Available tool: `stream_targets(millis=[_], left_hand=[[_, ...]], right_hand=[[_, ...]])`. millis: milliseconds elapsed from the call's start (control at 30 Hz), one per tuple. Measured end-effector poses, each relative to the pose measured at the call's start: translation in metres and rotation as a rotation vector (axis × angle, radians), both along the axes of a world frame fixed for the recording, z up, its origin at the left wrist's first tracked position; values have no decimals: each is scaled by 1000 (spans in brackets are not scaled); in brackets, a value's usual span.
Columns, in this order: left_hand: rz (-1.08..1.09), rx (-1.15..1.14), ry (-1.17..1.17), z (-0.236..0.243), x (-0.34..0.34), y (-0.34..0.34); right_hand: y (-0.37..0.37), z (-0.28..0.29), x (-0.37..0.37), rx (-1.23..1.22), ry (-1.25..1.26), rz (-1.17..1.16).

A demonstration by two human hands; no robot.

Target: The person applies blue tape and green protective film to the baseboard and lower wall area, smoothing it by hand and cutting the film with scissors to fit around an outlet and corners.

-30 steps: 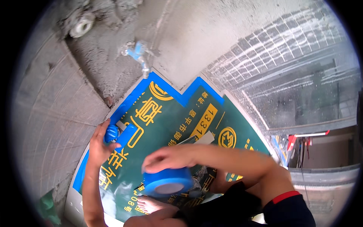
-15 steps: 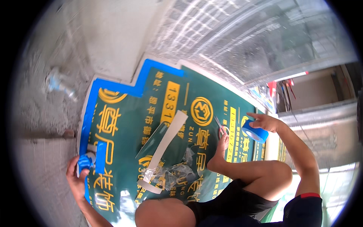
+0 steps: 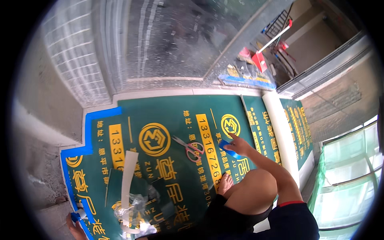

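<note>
Green sheeting [image 3: 176,110] with yellow print covers the floor in front of me. My right hand [image 3: 241,146] is closed on a blue roll of tape [image 3: 229,151] just above the sheeting, one finger stretched out beyond it. At the lower left, my left hand [image 3: 76,231] grips a blue tape roll [image 3: 75,216] with a pale core, partly hidden by the fingers. Blue tape [image 3: 89,138] runs along the stepped left edge of the sheeting. Pink-handled scissors [image 3: 193,149] lie opened out between my hands, nearer the right one.
A pale curved strip [image 3: 129,176] and crumpled clear plastic [image 3: 138,214] lie on the sheeting by my legs. My bare foot [image 3: 225,183] rests on it. To the right stretches a white roll [image 3: 282,134]. Beyond the glass door stands a red dustpan [image 3: 260,61].
The view has swung to the right, showing more of the doorway and white roll. My foot has shifted away from the scissors. Both hands still hold their blue tape.
</note>
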State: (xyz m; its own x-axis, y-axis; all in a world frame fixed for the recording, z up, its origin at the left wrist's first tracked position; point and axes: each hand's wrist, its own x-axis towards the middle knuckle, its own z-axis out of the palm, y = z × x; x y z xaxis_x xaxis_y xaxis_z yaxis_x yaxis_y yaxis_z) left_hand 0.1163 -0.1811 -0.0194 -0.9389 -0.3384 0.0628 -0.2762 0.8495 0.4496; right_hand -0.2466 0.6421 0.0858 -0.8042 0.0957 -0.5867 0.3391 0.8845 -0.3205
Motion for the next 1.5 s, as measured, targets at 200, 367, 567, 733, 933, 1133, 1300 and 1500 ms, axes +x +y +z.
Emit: stream_targets(millis=[200,367,567,733,933,1133,1300,1500], left_hand=[[432,-158,-37,5,-24,142],[501,253,-24,7,-60,301],[472,396,-264,40,-154,420],[-82,367,-273,108,-315,557],[-439,548,-311,103,-416,632],[-72,88,-355,-38,-520,486],[85,-288,-307,-102,-584,341],[89,-293,-212,-138,-605,476]], right_hand=[[83,-129,-39,57,435,333],[104,-174,-23,-94,630,479],[118,-160,-42,-188,657,549],[129,-157,-43,-202,634,532],[128,-162,-46,-183,703,546],[121,-156,-36,-184,664,419],[105,-158,-25,-124,603,350],[87,-145,-17,21,465,232]])
